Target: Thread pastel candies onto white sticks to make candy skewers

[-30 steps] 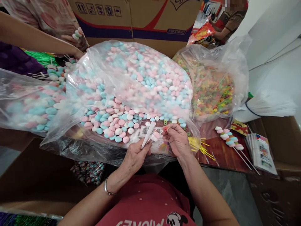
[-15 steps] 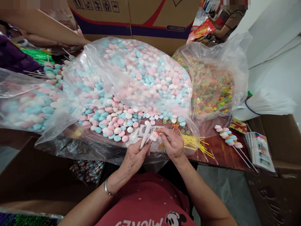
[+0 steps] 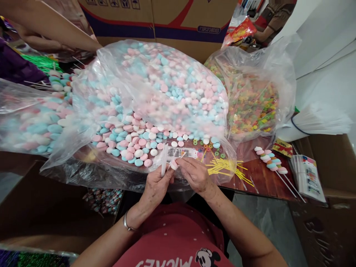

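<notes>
My left hand is closed around white sticks that point up between thumb and fingers. On one stick, close to the thumb, sit pink and white candies. Against these candies, my right hand pinches with thumb and forefinger; a small reddish-orange piece partly shows at the fingertips, mostly hidden. Behind both hands lie loose pink, blue and white candies, spilling from a large clear plastic bag. A printed clear packet lies flat just beyond the fingers.
Yellow twist ties and ring candies lie right of my hands. Further right are two finished candy skewers, printed bags and a bag of ring candies. A co-worker's arm reaches in at upper left.
My right hand has moved left, bringing its fingertips against the candies on the stick. The white sticks in my left hand have swung more upright and slightly left.
</notes>
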Demonstrator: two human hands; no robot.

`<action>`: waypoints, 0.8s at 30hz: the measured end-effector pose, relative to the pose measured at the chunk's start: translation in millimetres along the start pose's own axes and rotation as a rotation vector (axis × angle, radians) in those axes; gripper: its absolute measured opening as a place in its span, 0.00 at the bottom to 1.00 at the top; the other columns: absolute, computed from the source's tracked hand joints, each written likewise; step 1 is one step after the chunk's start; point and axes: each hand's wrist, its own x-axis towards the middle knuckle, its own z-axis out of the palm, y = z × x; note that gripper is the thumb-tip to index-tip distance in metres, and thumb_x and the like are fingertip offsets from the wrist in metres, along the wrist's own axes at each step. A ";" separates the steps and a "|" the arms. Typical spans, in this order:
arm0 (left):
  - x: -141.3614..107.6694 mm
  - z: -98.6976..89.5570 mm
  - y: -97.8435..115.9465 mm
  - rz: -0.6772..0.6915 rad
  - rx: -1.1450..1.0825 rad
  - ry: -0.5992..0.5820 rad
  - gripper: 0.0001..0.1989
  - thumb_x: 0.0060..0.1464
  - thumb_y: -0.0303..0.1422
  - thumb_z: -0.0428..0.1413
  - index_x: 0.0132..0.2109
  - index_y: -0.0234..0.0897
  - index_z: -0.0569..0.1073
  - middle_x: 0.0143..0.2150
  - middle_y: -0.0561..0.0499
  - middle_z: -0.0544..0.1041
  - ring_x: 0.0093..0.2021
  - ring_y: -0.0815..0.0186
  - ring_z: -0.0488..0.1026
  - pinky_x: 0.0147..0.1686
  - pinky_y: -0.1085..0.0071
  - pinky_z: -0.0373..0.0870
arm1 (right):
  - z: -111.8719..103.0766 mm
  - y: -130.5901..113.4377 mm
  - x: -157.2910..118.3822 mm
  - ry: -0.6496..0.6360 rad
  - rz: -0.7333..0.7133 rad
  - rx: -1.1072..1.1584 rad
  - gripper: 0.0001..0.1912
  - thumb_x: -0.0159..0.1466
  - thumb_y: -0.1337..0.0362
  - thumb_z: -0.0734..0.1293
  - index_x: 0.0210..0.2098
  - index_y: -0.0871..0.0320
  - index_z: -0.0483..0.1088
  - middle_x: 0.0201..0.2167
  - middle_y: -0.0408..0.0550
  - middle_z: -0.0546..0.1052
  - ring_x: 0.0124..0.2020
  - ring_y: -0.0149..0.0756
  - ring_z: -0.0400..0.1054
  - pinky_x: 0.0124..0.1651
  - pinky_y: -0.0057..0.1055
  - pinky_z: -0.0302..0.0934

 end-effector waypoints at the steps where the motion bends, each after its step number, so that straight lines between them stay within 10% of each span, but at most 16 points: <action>1: 0.6 -1.6 -0.9 -0.032 -0.040 -0.006 0.16 0.56 0.40 0.56 0.24 0.35 0.69 0.19 0.56 0.65 0.18 0.74 0.56 0.17 0.76 0.51 | -3.9 3.1 4.5 -0.011 0.046 -0.008 0.17 0.70 0.66 0.57 0.53 0.57 0.71 0.42 0.50 0.81 0.42 0.34 0.75 0.45 0.30 0.71; 5: 3.0 -8.3 -0.2 -0.113 -0.192 0.044 0.15 0.53 0.43 0.58 0.30 0.34 0.72 0.20 0.55 0.70 0.14 0.76 0.57 0.13 0.78 0.50 | -16.7 22.6 35.0 -0.067 0.376 -0.136 0.16 0.70 0.63 0.56 0.51 0.56 0.71 0.41 0.48 0.80 0.41 0.35 0.75 0.46 0.30 0.68; 12: 3.1 -16.0 9.2 -0.121 -0.292 0.146 0.14 0.49 0.41 0.62 0.31 0.34 0.72 0.17 0.57 0.69 0.12 0.78 0.55 0.11 0.79 0.46 | 1.6 26.5 82.7 -0.692 0.417 -0.416 0.13 0.70 0.65 0.56 0.47 0.57 0.71 0.46 0.54 0.76 0.46 0.41 0.71 0.42 0.31 0.62; 20: 1.4 -26.2 3.9 -0.141 -0.359 0.143 0.13 0.50 0.39 0.61 0.28 0.34 0.71 0.17 0.56 0.69 0.12 0.78 0.54 0.12 0.78 0.45 | 1.3 30.9 79.1 -0.616 0.466 -0.389 0.14 0.68 0.67 0.58 0.51 0.59 0.67 0.42 0.52 0.78 0.42 0.41 0.71 0.42 0.32 0.62; 24: 1.1 -27.5 3.5 -0.126 -0.366 0.138 0.14 0.50 0.40 0.61 0.27 0.34 0.71 0.17 0.56 0.69 0.12 0.78 0.54 0.13 0.78 0.45 | 3.0 33.0 82.8 -0.457 0.255 -0.372 0.15 0.67 0.74 0.56 0.47 0.60 0.70 0.43 0.53 0.77 0.46 0.40 0.69 0.48 0.32 0.62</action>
